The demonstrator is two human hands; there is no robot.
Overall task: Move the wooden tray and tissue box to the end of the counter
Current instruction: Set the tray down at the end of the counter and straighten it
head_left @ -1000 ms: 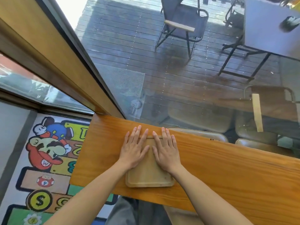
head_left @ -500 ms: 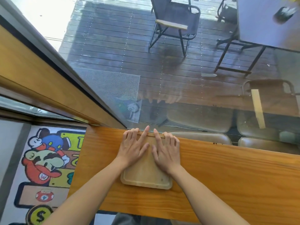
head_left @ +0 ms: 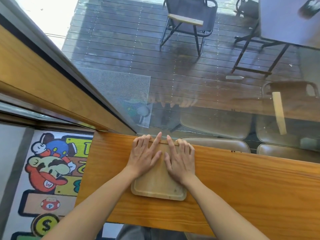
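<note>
A pale wooden tray (head_left: 156, 187) with rounded corners lies flat on the orange-brown wooden counter (head_left: 242, 184), near the counter's left end. Its far edge reaches the counter's back edge at the window glass. My left hand (head_left: 144, 157) rests palm-down on the tray's far left part, fingers curled over the far rim. My right hand (head_left: 181, 160) lies flat beside it on the far right part, fingertips also at the far rim. No tissue box is in view.
A large window pane (head_left: 190, 84) rises directly behind the counter, with deck chairs and a table outside. The counter's left end (head_left: 86, 170) drops off above a cartoon floor mat (head_left: 50, 170). A wooden frame (head_left: 43, 87) runs diagonally at the left.
Both hands have slid the tray away from me until its far edge meets the counter's back edge at the glass. My fingers have curled more over the far rim.
</note>
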